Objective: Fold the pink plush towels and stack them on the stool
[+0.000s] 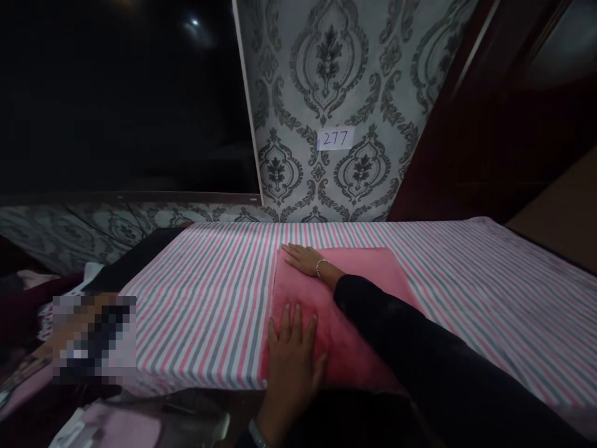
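Currently our left hand (pixel 290 358) and right hand (pixel 304 259) lie open, flat on the pink cloth (pixel 305 291), right at its far-left corner, cloth spread to the striped sheet's (pixel 200 298) front edge.

This looks like a room in a home. Damask-patterned wallpaper (pixel 326 68) in grey covers the far wall, and a large dark television (pixel 125 99) takes up the far left. Glossy dark-red wooden panelling (pixel 448 155) stands on the far right. A pink, grey and white striped cloth (pixel 209 298) covers the tabletop, and clothes or fabrics (pixel 125 426) are heaped at the near left. A paper label (pixel 336 138) reading "277" is stuck on the wallpaper.
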The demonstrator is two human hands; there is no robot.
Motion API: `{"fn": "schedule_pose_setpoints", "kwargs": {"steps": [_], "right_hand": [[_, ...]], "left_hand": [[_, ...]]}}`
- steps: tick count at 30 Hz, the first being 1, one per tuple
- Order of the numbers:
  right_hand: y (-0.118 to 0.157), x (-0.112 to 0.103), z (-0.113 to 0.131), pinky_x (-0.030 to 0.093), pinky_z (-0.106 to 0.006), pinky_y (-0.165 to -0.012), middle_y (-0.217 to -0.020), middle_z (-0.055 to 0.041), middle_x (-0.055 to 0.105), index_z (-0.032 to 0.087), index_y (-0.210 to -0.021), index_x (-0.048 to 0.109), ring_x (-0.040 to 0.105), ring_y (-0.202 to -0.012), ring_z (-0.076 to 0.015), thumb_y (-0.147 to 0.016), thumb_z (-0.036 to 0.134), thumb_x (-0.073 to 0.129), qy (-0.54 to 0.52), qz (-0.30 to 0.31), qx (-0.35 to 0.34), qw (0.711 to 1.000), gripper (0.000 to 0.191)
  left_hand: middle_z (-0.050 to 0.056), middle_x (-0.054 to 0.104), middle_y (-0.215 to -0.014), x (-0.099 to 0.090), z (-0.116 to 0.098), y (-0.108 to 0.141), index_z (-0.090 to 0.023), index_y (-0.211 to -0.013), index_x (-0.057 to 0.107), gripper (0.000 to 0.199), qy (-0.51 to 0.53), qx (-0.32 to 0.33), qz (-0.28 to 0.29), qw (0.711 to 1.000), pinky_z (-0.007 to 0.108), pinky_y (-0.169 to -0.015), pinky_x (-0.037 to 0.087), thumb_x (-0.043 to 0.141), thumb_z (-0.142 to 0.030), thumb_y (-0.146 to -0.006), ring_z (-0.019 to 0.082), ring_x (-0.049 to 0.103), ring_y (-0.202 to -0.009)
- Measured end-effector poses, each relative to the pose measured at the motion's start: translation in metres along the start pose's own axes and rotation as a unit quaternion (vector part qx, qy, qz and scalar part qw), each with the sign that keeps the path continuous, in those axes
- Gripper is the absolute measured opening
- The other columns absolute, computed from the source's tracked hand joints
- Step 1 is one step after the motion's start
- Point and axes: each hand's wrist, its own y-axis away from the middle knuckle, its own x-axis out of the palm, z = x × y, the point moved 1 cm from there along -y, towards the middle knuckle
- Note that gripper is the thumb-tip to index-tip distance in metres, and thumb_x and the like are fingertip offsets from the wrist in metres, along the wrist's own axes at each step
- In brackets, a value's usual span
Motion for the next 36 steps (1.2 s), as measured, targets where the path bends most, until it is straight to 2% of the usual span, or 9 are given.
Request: {"fn": "schedule_pose_setpoints", "kwargs": {"steps": [3,6,10,14,18,23,27,32,36], "right_hand": [[0.006,-0.015,0.005,0.017,-0.050,-0.121,-0.168,-0.0086,0.010,0.023,-0.161,0.012,0.012,-0.154,-0.0245,-0.104,0.051,0.023,-0.005,-0.006,0.016,1.000,0.064],[0.031,-0.028,0.007,0.016,-0.052,-0.121,-0.168,-0.0094,0.009,0.023,-0.161,0.014,0.011,-0.154,-0.0260,-0.104,0.052,0.023,0.005,-0.024,0.006,1.000,0.064],[0.097,-0.025,-0.006,0.018,-0.057,-0.119,-0.167,-0.0105,0.014,0.026,-0.160,0.022,0.015,-0.153,-0.0311,-0.102,0.054,0.030,0.060,-0.037,-0.023,0.997,0.065],[0.168,-0.011,-0.033,0.020,-0.061,-0.117,-0.166,-0.0118,0.017,0.027,-0.159,0.025,0.017,-0.152,-0.0327,-0.102,0.057,0.029,0.084,-0.041,-0.004,0.996,0.065],[0.204,-0.005,-0.054,0.021,-0.063,-0.116,-0.165,-0.0124,0.019,0.025,-0.159,0.026,0.016,-0.152,-0.0327,-0.102,0.056,0.025,0.087,-0.040,0.046,0.994,0.064],[0.207,-0.012,-0.068,0.021,-0.062,-0.117,-0.166,-0.0115,0.017,0.025,-0.159,0.023,0.014,-0.153,-0.0322,-0.102,0.057,0.020,0.081,-0.051,0.086,0.992,0.065],[0.195,-0.021,-0.078,0.021,-0.061,-0.117,-0.166,-0.0120,0.016,0.023,-0.159,0.024,0.015,-0.153,-0.0318,-0.103,0.054,0.021,0.073,-0.053,0.124,0.988,0.064],[0.168,-0.019,-0.088,0.023,-0.059,-0.117,-0.166,-0.0106,0.021,0.026,-0.158,0.027,0.018,-0.152,-0.0315,-0.103,0.051,0.025,0.084,-0.077,0.162,0.980,0.061],[0.158,-0.004,-0.091,0.023,-0.060,-0.116,-0.165,-0.0101,0.023,0.027,-0.157,0.031,0.022,-0.151,-0.0320,-0.104,0.050,0.027,0.112,-0.095,0.176,0.973,0.059]], "left_hand": [[0.014,0.040,-0.157,-0.001,0.000,-0.001,-0.024,-0.147,0.047,0.060,-0.001,-0.001,-0.009,1.000,0.066,-0.113,0.024,0.058,-0.037,-0.090,0.038,0.028,-0.147],[0.015,0.039,-0.157,-0.002,0.001,-0.002,-0.024,-0.149,0.045,0.060,-0.001,-0.001,0.000,1.000,0.066,-0.113,0.026,0.058,-0.038,-0.091,0.038,0.027,-0.148],[0.016,0.039,-0.157,-0.005,0.002,-0.003,-0.024,-0.149,0.046,0.060,-0.010,-0.002,0.013,1.000,0.066,-0.114,0.025,0.057,-0.037,-0.092,0.038,0.027,-0.148],[0.018,0.042,-0.155,-0.016,-0.002,-0.011,-0.022,-0.148,0.047,0.058,-0.020,0.000,0.035,0.999,0.070,-0.113,0.022,0.055,-0.040,-0.094,0.040,0.032,-0.146],[0.018,0.041,-0.155,-0.037,-0.014,-0.040,-0.019,-0.148,0.046,0.055,-0.011,0.017,0.071,0.997,0.068,-0.116,0.019,0.047,-0.042,-0.098,0.037,0.033,-0.146],[0.017,0.036,-0.159,-0.047,-0.018,-0.097,-0.018,-0.150,0.040,0.057,0.032,0.087,0.193,0.977,0.064,-0.118,0.016,0.043,-0.043,-0.100,0.032,0.027,-0.150],[0.020,0.033,-0.159,-0.035,-0.002,-0.141,-0.017,-0.152,0.036,0.059,0.035,0.068,0.276,0.958,0.066,-0.116,0.016,0.040,-0.045,-0.100,0.033,0.027,-0.150],[0.018,0.026,-0.163,-0.005,0.017,-0.176,-0.017,-0.156,0.029,0.063,0.009,0.012,0.295,0.955,0.067,-0.117,0.008,0.033,-0.049,-0.101,0.032,0.019,-0.152],[0.016,0.023,-0.164,0.025,0.027,-0.174,-0.017,-0.156,0.029,0.063,-0.038,-0.005,0.252,0.967,0.068,-0.117,0.008,0.029,-0.049,-0.102,0.031,0.018,-0.153]]}}
